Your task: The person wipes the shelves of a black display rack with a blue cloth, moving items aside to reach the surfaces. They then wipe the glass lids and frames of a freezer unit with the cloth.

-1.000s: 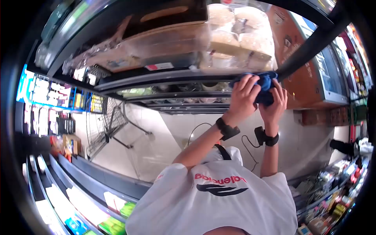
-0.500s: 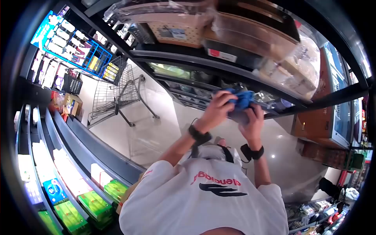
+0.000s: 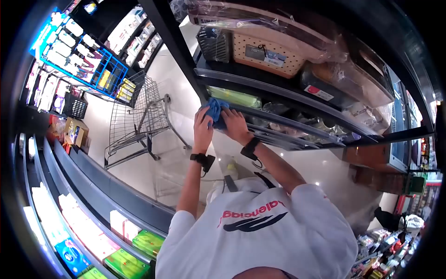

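A bunched blue cloth (image 3: pixel 215 108) is between my two hands, beside the post and front edge of the dark shelf rack (image 3: pixel 200 88). My left hand (image 3: pixel 203 126) has its fingers curled over the cloth's near left side. From the right, my right hand (image 3: pixel 234 124) grips the other side, with its fingers bent over the cloth. Folds of the cloth hide some of the fingertips. Each wrist carries a black strap with a small device. Just behind the cloth, a greenish package (image 3: pixel 235 97) lies on the rack's lower shelf.
A wire shopping cart (image 3: pixel 134 116) stands on the floor to the left. Tissue packs (image 3: pixel 130 262) fill the shelves at lower left. Overhead, the rack's upper shelf bears a beige perforated basket (image 3: pixel 265 53) and plastic-wrapped boxes. A cardboard box (image 3: pixel 75 131) sits at far left.
Both hands have moved left along the rack with the blue cloth, reaching its left post. The view has shifted, showing more of the upper shelf's left end.
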`<state>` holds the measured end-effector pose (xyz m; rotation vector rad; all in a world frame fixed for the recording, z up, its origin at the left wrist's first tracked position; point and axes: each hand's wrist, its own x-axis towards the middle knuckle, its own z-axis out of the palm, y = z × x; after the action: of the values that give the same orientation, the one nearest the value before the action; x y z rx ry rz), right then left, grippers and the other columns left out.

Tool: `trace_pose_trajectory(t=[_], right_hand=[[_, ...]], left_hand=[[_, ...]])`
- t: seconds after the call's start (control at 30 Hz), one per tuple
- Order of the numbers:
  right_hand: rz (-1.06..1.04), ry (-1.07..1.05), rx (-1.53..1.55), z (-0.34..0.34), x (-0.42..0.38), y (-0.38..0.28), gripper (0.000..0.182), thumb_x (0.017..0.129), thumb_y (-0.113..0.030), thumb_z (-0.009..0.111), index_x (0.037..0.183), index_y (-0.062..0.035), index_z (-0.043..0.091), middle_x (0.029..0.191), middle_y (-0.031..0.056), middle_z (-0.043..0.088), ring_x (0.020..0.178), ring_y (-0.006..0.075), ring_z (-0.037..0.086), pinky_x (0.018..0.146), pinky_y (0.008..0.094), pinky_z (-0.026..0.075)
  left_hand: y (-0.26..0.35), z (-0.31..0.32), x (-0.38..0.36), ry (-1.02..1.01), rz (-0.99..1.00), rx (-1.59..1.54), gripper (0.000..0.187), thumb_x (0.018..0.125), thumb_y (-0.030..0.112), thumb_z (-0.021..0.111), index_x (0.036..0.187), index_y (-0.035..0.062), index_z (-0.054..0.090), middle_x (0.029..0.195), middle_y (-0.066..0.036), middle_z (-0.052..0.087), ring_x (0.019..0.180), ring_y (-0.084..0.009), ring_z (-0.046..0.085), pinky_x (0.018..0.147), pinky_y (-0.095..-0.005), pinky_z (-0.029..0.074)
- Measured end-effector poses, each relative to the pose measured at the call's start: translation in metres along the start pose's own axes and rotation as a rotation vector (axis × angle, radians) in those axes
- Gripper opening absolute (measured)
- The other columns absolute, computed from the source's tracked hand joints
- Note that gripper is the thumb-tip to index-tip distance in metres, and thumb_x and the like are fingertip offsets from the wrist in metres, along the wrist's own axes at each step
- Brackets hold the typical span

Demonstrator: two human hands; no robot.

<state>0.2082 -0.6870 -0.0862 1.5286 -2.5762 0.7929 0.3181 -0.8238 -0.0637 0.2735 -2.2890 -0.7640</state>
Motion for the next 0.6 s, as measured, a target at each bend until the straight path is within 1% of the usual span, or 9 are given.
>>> trace_pose_trajectory(t=[0.03,0.13,0.2,0.23,0.33,0.37,0.47,0.5,0.6], right_hand=[[-0.004,-0.004,-0.06,0.003,0.001,-0.002,0.065,0.066,-0.008,0.077,0.128,-0.0041,0.06,0.14,0.0127,0.056,0.115,0.0335,0.06,0.094,0.0453,0.049],[0.064,-0.056,-0.091,-0.003,-0.008,0.002,0.058,0.069,-0.009,0.075,0.125,-0.0069,0.06,0.145,0.0119,0.056,0.111,0.035,0.061,0.093,0.0454,0.051],[0.088,-0.031,-0.066,-0.017,-0.014,0.005,0.059,0.068,-0.007,0.074,0.125,-0.0083,0.06,0.149,0.0059,0.054,0.103,0.0329,0.062,0.088,0.045,0.054],[0.117,-0.023,-0.057,-0.02,-0.017,0.008,0.058,0.068,-0.007,0.074,0.125,-0.008,0.061,0.15,0.005,0.053,0.101,0.0324,0.063,0.088,0.0446,0.054],[0.158,-0.024,-0.058,-0.027,-0.037,0.02,0.056,0.068,-0.007,0.075,0.123,-0.0072,0.063,0.153,0.0038,0.052,0.1,0.0317,0.065,0.088,0.0432,0.056],[0.159,-0.027,-0.063,-0.028,-0.042,0.024,0.055,0.068,-0.007,0.075,0.122,-0.0069,0.063,0.153,0.0036,0.052,0.099,0.0315,0.065,0.088,0.0427,0.056],[0.178,-0.072,-0.009,-0.034,-0.052,0.036,0.058,0.071,-0.012,0.082,0.125,-0.007,0.063,0.154,0.0058,0.049,0.108,0.0367,0.065,0.088,0.0449,0.057],[0.213,-0.082,0.018,-0.039,-0.057,0.039,0.058,0.071,-0.012,0.082,0.125,-0.007,0.063,0.154,0.0059,0.05,0.108,0.0367,0.066,0.087,0.0448,0.057],[0.299,-0.065,0.087,-0.059,-0.076,0.056,0.056,0.071,-0.011,0.08,0.124,-0.0072,0.064,0.152,0.0062,0.054,0.105,0.0368,0.068,0.086,0.0448,0.058]], left_hand=[[-0.006,0.007,0.008,-0.017,-0.014,-0.014,0.016,0.077,-0.012,0.061,0.085,0.0012,0.058,0.139,-0.015,0.062,0.128,-0.0427,0.055,0.105,-0.0477,0.048],[-0.013,0.03,0.015,-0.098,-0.078,-0.016,0.012,0.083,-0.01,0.063,0.088,0.0001,0.057,0.143,-0.016,0.06,0.125,-0.0417,0.058,0.104,-0.0456,0.05],[-0.01,0.042,0.015,-0.08,-0.109,0.032,0.012,0.083,-0.009,0.063,0.089,0.001,0.058,0.144,-0.016,0.059,0.126,-0.0418,0.059,0.103,-0.0456,0.05],[-0.013,0.048,0.011,-0.075,-0.097,0.037,0.016,0.081,-0.01,0.064,0.086,0.0023,0.056,0.143,-0.019,0.06,0.127,-0.0416,0.058,0.1,-0.0461,0.052],[-0.021,0.057,-0.001,-0.155,-0.037,0.116,0.017,0.081,-0.01,0.063,0.085,0.0027,0.053,0.15,-0.019,0.055,0.133,-0.0432,0.055,0.104,-0.0463,0.051],[-0.022,0.062,-0.003,-0.138,-0.002,0.144,0.019,0.08,-0.01,0.064,0.083,0.0029,0.051,0.15,-0.019,0.056,0.137,-0.0428,0.053,0.105,-0.0459,0.05],[-0.003,0.068,0.0,-0.156,-0.054,0.132,0.021,0.078,-0.011,0.066,0.083,0.0029,0.051,0.148,-0.019,0.058,0.137,-0.042,0.054,0.106,-0.045,0.05],[0.01,0.07,0.001,-0.17,-0.078,0.101,0.022,0.076,-0.012,0.066,0.082,0.0026,0.052,0.144,-0.019,0.061,0.135,-0.041,0.056,0.107,-0.0442,0.05],[0.038,0.096,-0.005,-0.196,-0.019,0.043,0.021,0.075,-0.013,0.066,0.08,0.0024,0.052,0.14,-0.018,0.064,0.134,-0.0405,0.057,0.107,-0.0434,0.05]])
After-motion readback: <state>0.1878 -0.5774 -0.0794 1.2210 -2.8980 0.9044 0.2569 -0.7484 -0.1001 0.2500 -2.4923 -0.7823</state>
